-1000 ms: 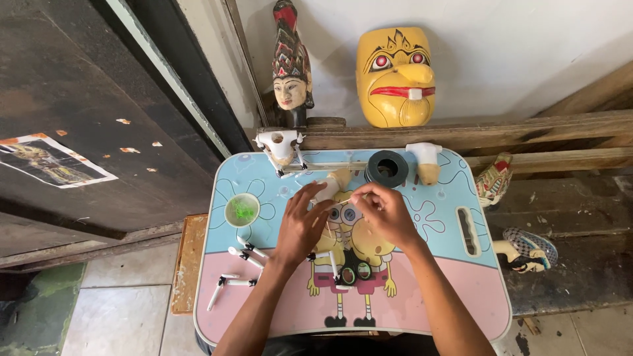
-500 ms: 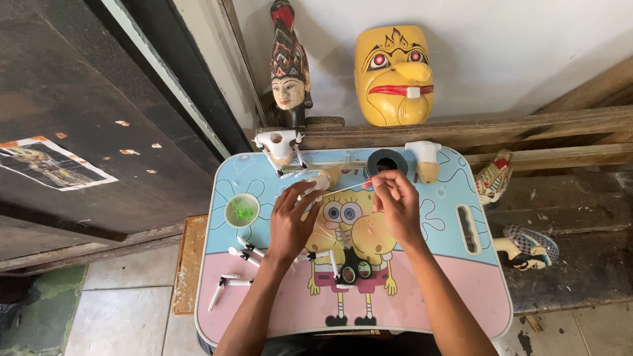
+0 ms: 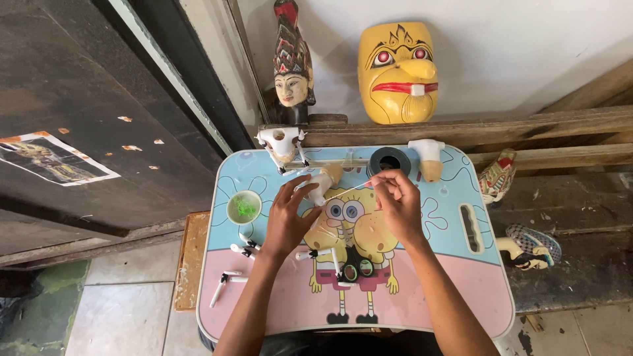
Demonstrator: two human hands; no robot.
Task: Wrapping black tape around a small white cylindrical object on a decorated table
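Puppet part, small, white and tan, lies at the far middle of the worktop, a small lap table with a pale blue and pink cartoon print. Left hand rests over the piece, its fingers curled around it. Right hand, just right of it, pinches a thin white stick between thumb and forefinger, fingers together on the stick; the stick's far tip points at the part. Left of the hands stands a small cup holding green material. Nearer, on the left, lie several white puppet limbs. At the far edge sit a white carved piece, a black tape roll and a white-and-tan block. Behind, on a wooden beam, stand a carved puppet head and a yellow mask.
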